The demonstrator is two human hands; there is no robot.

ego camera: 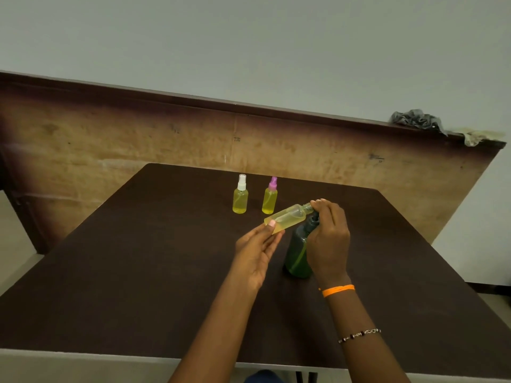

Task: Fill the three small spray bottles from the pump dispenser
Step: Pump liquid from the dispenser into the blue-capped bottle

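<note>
While the green pump dispenser point(298, 252) stands upright on the dark brown desk point(138, 272), we have the third spray bottle point(286, 218) tipped on its side just above it, neck pointing right toward the dispenser's dark pump head. It's clear plastic, partly full of yellow liquid, with its threaded neck bare. Our left hand point(255, 251) grips the bottle's base, thumb across it. Our right hand point(327, 239) is curled at the neck, fingertips pinching there; whether a cap sits between them we cannot tell.

Behind the dispenser, further across the desk, two more bottles stand upright side by side: one with a white sprayer point(240, 196), one with a pink sprayer point(270, 197), both holding yellow liquid.

Beyond them a worn wooden board point(110, 139) leans along a pale wall point(249, 45), crumpled grey cloth point(417, 120) on its far right end.
</note>
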